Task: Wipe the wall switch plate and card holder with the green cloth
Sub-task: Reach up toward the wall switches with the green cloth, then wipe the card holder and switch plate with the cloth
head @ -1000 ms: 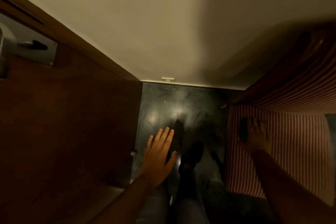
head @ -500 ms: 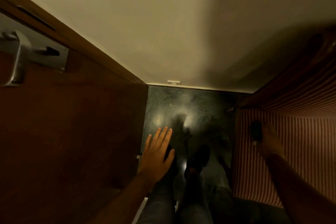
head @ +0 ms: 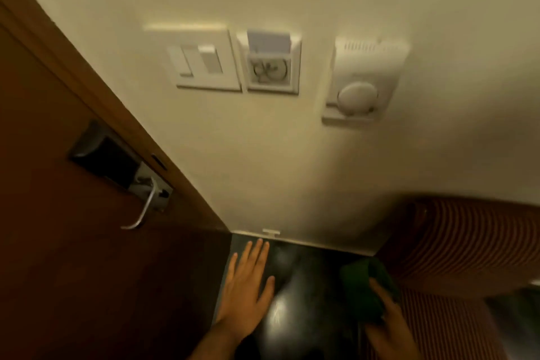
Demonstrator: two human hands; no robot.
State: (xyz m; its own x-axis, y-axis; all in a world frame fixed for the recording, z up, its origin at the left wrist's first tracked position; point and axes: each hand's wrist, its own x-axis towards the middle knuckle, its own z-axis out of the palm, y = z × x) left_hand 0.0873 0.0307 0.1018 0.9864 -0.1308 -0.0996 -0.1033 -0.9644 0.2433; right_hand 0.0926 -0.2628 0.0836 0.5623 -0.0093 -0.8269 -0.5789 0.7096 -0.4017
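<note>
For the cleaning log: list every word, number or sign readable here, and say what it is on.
No readable text anywhere.
card holder: a round grey symbol, too blurred to read.
switch plate: no markings visible.
dial unit: blank, as far as the blur shows.

Card holder [head: 269, 65] markings perhaps motion-blurred; green cloth [head: 365, 286] partly behind right hand [head: 388, 330], frame-cropped.

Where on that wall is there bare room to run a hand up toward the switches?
Bare wall runs from the floor edge up to the switch plate and card holder, between door frame and striped furniture. It is crowded higher up: plate, holder and dial unit sit in a row.
</note>
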